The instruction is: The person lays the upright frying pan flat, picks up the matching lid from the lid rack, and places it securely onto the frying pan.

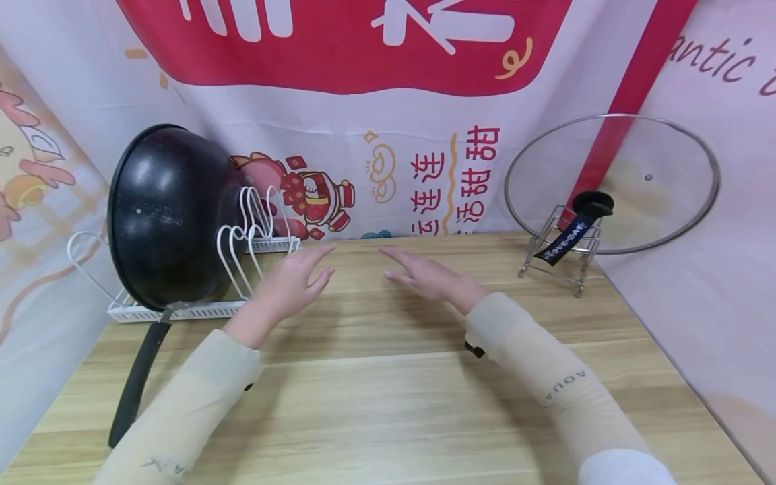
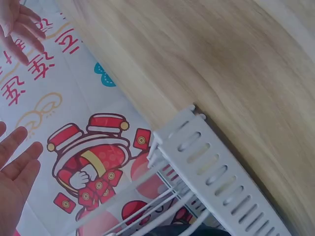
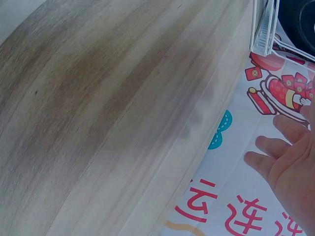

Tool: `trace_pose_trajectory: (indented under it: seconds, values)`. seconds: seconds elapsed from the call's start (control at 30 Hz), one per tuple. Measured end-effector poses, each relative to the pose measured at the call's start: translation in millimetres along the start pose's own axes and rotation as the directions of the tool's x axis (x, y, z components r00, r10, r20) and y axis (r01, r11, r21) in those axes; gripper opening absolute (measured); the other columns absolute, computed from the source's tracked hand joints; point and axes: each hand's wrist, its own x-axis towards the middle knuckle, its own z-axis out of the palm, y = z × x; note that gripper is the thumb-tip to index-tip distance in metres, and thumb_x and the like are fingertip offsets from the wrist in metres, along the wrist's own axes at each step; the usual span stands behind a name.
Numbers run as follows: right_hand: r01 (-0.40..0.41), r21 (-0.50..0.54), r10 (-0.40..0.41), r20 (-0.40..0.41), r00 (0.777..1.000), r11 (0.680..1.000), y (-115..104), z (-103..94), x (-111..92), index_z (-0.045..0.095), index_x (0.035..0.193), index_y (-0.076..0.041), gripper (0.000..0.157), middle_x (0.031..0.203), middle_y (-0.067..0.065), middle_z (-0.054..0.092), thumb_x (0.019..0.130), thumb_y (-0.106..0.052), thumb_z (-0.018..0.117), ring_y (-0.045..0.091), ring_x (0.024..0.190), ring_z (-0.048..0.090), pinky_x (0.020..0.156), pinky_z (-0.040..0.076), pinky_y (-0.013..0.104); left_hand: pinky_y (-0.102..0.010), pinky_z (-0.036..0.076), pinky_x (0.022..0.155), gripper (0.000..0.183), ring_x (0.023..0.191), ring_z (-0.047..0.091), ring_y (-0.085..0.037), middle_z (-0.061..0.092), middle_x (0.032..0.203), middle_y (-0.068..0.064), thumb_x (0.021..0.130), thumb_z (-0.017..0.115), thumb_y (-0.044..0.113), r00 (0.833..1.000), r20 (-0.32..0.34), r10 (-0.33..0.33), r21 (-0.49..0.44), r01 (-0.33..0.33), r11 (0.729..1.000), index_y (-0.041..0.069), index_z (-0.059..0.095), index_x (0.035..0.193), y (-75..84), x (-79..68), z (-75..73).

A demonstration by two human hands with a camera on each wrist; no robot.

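Observation:
Both hands hover over the middle of the wooden table, fingers extended and nothing held. My left hand (image 1: 292, 281) is beside the white wire rack (image 1: 206, 310), its fingers pointing toward the right hand. In that rack a black wok (image 1: 172, 215) stands on its side, its dark handle (image 1: 139, 384) slanting down toward the table's front left. My right hand (image 1: 427, 275) points left, with thumb and fingers apart. At the right, a glass lid (image 1: 655, 182) leans upright in a small metal stand (image 1: 560, 269), its black knob (image 1: 592, 203) facing the hands.
The wooden table (image 1: 376, 404) meets a printed cloth backdrop (image 1: 351, 121) at the rear and sides. A dark blue label strip (image 1: 566, 241) hangs from the lid's knob. The slotted rack edge (image 2: 221, 172) lies close below the left wrist.

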Motion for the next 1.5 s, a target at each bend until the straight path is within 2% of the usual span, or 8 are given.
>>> trace_pose_trajectory:
  seconds: [0.17,0.27,0.6,0.83,1.03,1.23,1.5]
  values:
    - [0.025,0.005,-0.025,-0.004,1.000,1.000,-1,2.6,3,0.026,0.163,-0.013,0.059,0.165,0.011,0.030,0.112,-0.041,0.039,0.032,0.150,0.031,0.123,0.022,0.046,-0.055,0.043,0.109,0.052,0.130,0.056,-0.038,0.059,0.143,-0.018,0.101,0.065,0.024,0.999,-0.033,0.017,0.002,-0.017,1.000,0.006,0.053,0.148,-3.3,-7.5,-3.2]
    - [0.021,0.005,-0.021,-0.005,1.000,1.000,-3,3.1,5,0.027,0.163,-0.014,0.059,0.164,0.010,0.031,0.112,-0.041,0.038,0.031,0.149,0.032,0.123,0.023,0.046,-0.056,0.045,0.107,0.052,0.128,0.057,-0.039,0.060,0.140,-0.020,0.099,0.067,0.022,0.998,-0.065,0.024,0.014,-0.023,1.000,0.006,0.054,0.147,-6.5,-13.1,-5.3]
    - [-0.002,0.050,0.003,-0.008,1.000,0.999,-15,9.4,13,0.026,0.163,-0.018,0.059,0.162,0.006,0.036,0.111,-0.043,0.039,0.023,0.149,0.034,0.123,0.022,0.037,-0.057,0.049,0.103,0.048,0.119,0.061,-0.041,0.066,0.130,-0.022,0.095,0.072,0.017,0.988,-0.145,0.047,0.051,-0.040,0.998,0.003,0.061,0.139,-12.3,-26.2,-12.0]
    - [0.004,0.101,-0.001,-0.030,1.000,0.995,-20,21.1,20,0.029,0.162,-0.021,0.057,0.160,0.004,0.040,0.111,-0.043,0.040,0.021,0.148,0.035,0.122,0.022,0.036,-0.057,0.050,0.100,0.041,0.114,0.063,-0.042,0.068,0.125,-0.023,0.093,0.072,0.012,0.974,-0.223,0.031,0.051,-0.020,0.998,0.000,0.065,0.132,-16.4,-34.7,-18.3]
    - [0.060,0.102,-0.053,-0.073,0.996,0.993,-23,33.8,27,0.036,0.159,-0.014,0.052,0.159,0.007,0.042,0.112,-0.035,0.042,0.023,0.147,0.037,0.122,0.024,0.037,-0.057,0.052,0.097,0.037,0.111,0.064,-0.042,0.069,0.121,-0.023,0.092,0.071,0.008,0.959,-0.282,0.015,0.056,0.001,0.998,-0.001,0.067,0.128,-23.5,-43.3,-19.2]
    - [0.043,0.133,-0.032,-0.086,0.996,0.990,-28,43.3,30,0.038,0.159,-0.017,0.052,0.162,0.004,0.038,0.111,-0.038,0.041,0.021,0.148,0.036,0.122,0.024,0.034,-0.056,0.053,0.094,0.036,0.110,0.065,-0.040,0.070,0.120,-0.021,0.091,0.072,0.008,0.955,-0.297,0.027,0.067,-0.008,0.998,-0.001,0.068,0.126,-26.9,-48.1,-19.7]
    - [0.051,0.207,-0.023,-0.134,0.991,0.977,-37,50.9,34,0.043,0.156,-0.014,0.049,0.159,0.003,0.043,0.111,-0.034,0.046,0.019,0.146,0.038,0.121,0.025,0.032,-0.056,0.054,0.093,0.035,0.106,0.066,-0.040,0.071,0.117,-0.022,0.090,0.072,0.007,0.948,-0.318,0.020,0.075,0.004,0.997,-0.002,0.068,0.124,-27.4,-53.8,-24.4]
